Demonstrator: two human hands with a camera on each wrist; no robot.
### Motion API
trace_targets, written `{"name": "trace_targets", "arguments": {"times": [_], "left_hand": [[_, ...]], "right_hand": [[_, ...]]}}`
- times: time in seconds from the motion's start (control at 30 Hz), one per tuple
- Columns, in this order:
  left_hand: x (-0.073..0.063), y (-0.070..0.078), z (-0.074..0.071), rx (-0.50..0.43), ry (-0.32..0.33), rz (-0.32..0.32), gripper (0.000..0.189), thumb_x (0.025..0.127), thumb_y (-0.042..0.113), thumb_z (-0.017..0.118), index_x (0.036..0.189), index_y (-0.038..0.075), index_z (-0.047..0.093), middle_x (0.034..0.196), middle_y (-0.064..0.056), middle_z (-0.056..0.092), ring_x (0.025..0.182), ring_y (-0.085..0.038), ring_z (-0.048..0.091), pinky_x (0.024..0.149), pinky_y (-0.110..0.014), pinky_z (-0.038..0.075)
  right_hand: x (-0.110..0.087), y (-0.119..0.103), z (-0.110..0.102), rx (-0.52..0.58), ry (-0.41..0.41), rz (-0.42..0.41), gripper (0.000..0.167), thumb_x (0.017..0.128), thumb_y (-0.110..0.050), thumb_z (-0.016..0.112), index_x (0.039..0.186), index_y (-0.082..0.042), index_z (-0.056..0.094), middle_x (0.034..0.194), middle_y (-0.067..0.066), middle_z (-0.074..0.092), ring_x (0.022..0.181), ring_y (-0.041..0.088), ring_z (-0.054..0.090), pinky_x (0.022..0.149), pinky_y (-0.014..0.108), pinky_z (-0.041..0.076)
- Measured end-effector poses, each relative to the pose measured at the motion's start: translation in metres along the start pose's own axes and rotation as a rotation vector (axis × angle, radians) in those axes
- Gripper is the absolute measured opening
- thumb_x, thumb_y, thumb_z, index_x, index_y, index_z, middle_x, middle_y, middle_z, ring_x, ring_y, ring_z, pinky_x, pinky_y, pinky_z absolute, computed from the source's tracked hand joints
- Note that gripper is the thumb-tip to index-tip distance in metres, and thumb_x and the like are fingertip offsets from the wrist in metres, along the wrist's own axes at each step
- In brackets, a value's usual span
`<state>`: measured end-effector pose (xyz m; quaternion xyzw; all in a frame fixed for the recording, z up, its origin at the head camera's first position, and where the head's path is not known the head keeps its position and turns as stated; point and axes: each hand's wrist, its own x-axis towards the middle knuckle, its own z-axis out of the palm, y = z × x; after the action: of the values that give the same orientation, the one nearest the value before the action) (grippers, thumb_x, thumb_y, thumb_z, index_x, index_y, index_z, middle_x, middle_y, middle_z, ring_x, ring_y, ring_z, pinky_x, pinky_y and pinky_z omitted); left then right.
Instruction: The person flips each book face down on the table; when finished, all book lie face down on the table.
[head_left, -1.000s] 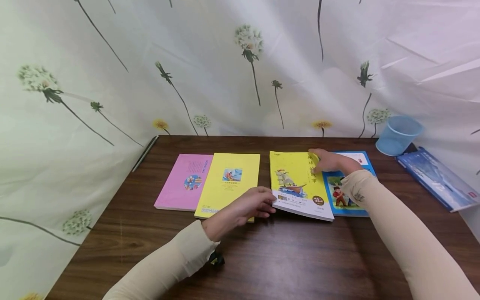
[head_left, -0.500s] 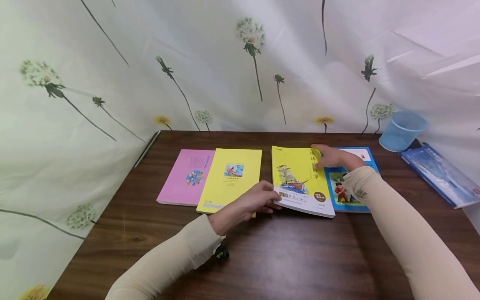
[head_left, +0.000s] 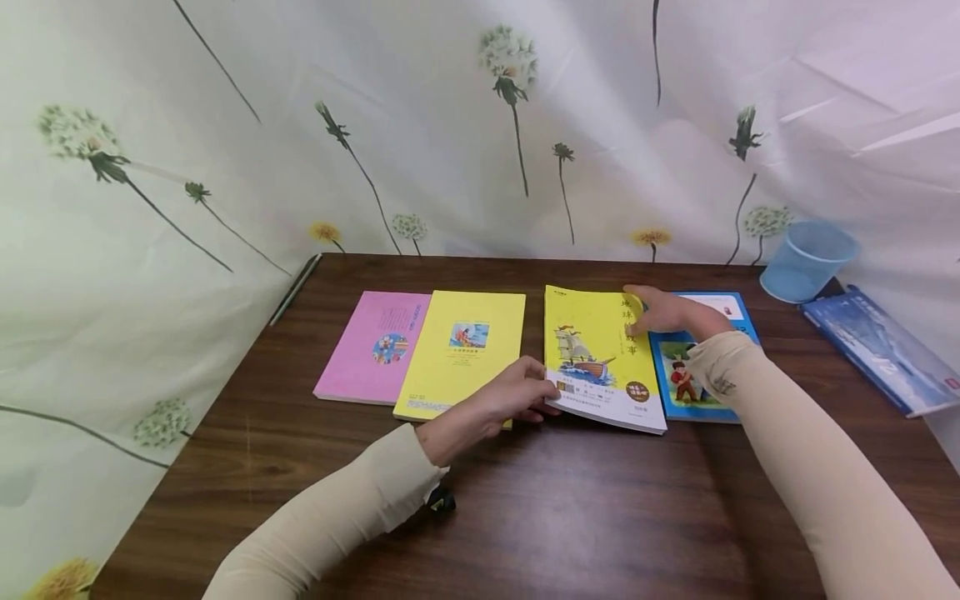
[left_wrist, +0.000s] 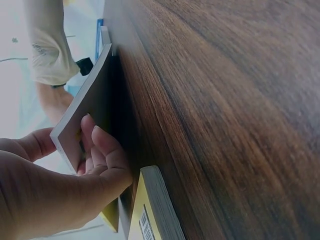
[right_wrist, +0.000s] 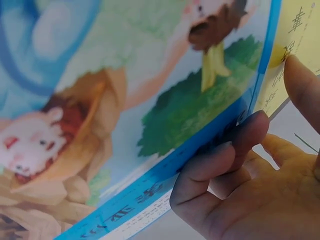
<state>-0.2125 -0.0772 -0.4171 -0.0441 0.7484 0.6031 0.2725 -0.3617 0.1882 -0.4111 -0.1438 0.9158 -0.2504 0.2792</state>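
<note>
A yellow book with a sailing ship on its cover (head_left: 592, 333) has its near edge raised off the table. My left hand (head_left: 510, 398) pinches its near left corner, with the thumb above and fingers underneath in the left wrist view. At the far right edge, my right hand (head_left: 667, 312) grips the same book, its thumb on the cover; the other fingers are mostly hidden in the head view. Under that hand lies a blue picture book (head_left: 686, 407), partly covered. To the left, a second yellow book (head_left: 480, 304) lies against a pink book (head_left: 352, 362).
A light blue bin (head_left: 806, 262) stands at the back right. Beside it a blue-and-white book (head_left: 873, 350) leans over the table's right edge. A dandelion-patterned sheet (head_left: 420, 125) hangs behind the brown table (head_left: 562, 508).
The head view has tilted slightly downward to now. Both hands keep their hold on the ship-cover book, which has barely moved among the others.
</note>
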Motion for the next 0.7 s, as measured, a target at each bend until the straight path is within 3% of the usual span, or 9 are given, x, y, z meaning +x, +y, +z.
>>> {"name": "trace_targets", "arguments": {"times": [0.23,0.7], "left_hand": [[-0.0012,-0.0018,-0.0012,0.02,0.014,-0.011,0.033,0.091,0.014,0.065,0.116,0.005,0.046,0.11,-0.013,0.07,0.089,-0.02,0.073,0.07,-0.028,0.054],[-0.0005,-0.0003,-0.0021,0.014,-0.017,0.01,0.036,0.092,0.014,0.064,0.12,0.003,0.045,0.112,-0.015,0.07,0.088,-0.018,0.073,0.07,-0.027,0.054]], "right_hand": [[0.0036,-0.0032,0.0031,-0.058,0.005,-0.02,0.082,0.098,-0.026,0.062,0.16,-0.006,0.013,0.164,0.026,0.015,0.145,0.046,0.024,0.119,0.067,0.019],[0.0053,0.0014,0.0007,-0.096,0.027,-0.026,0.083,0.097,-0.028,0.064,0.161,-0.009,0.014,0.163,0.024,0.022,0.146,0.045,0.026,0.118,0.067,0.022]]}}
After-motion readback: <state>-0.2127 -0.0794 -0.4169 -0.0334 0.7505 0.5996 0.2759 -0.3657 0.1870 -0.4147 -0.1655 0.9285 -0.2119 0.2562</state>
